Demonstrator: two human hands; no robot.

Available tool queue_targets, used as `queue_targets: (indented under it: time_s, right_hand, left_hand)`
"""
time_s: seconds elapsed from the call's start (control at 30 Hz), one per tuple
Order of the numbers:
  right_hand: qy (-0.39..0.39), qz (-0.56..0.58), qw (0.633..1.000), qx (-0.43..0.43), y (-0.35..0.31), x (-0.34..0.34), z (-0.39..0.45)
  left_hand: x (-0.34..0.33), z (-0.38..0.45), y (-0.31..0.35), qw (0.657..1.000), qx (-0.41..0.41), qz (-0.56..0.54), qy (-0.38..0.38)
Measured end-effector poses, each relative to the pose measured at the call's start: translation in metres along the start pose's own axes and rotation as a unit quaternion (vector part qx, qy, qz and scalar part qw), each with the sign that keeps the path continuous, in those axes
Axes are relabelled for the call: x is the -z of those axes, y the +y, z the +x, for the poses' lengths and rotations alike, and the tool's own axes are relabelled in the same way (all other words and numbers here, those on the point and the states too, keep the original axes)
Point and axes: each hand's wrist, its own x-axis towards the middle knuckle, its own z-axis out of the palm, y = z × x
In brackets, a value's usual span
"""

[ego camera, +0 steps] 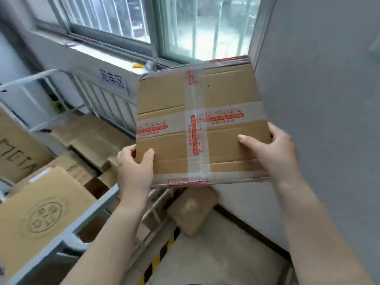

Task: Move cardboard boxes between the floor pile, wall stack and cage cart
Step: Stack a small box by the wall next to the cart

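Held aloft by both hands: taped cardboard box (pixel 202 124), left hand (pixel 134 167) pinching its near-left corner, right hand (pixel 273 149) gripping its right edge; cage cart (pixel 96 210) down-left, nearer the left hand.

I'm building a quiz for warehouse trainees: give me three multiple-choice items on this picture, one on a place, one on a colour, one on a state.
1. Where is the taped box?
A. Inside the cage cart
B. Held up in front of the window
C. On the floor

2. What colour is the print on the tape?
A. Red
B. Blue
C. Green

3. How do the hands hold the box?
A. One hand only
B. Both flat underneath
C. One at each near corner, thumbs on top

Answers:
1 B: it is off the ground, with the window behind it.
2 A: the print is red.
3 C: the left hand and right hand grip opposite corners.
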Motion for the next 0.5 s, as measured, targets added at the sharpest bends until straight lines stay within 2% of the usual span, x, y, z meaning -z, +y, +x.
queue_targets:
  time_s: [0.13, 0.27, 0.4, 0.5]
  right_hand:
    - [-0.026, 0.064, 0.994, 0.080, -0.064, -0.043, 0.001]
    - [-0.058, 0.105, 0.985, 0.127, -0.117, -0.097, -0.004]
    - [-0.082, 0.106, 0.982, 0.131, -0.143, -0.151, 0.002]
    - [-0.105, 0.101, 0.983, 0.116, -0.144, -0.190, 0.013]
  left_hand:
    - [0.060, 0.036, 0.008, 0.996, -0.015, -0.039, 0.075]
    - [0.119, 0.078, -0.003, 0.992, -0.013, -0.058, 0.111]
    - [0.153, 0.113, -0.019, 0.991, -0.013, -0.041, 0.128]
    - [0.159, 0.137, -0.039, 0.992, 0.024, -0.018, 0.121]
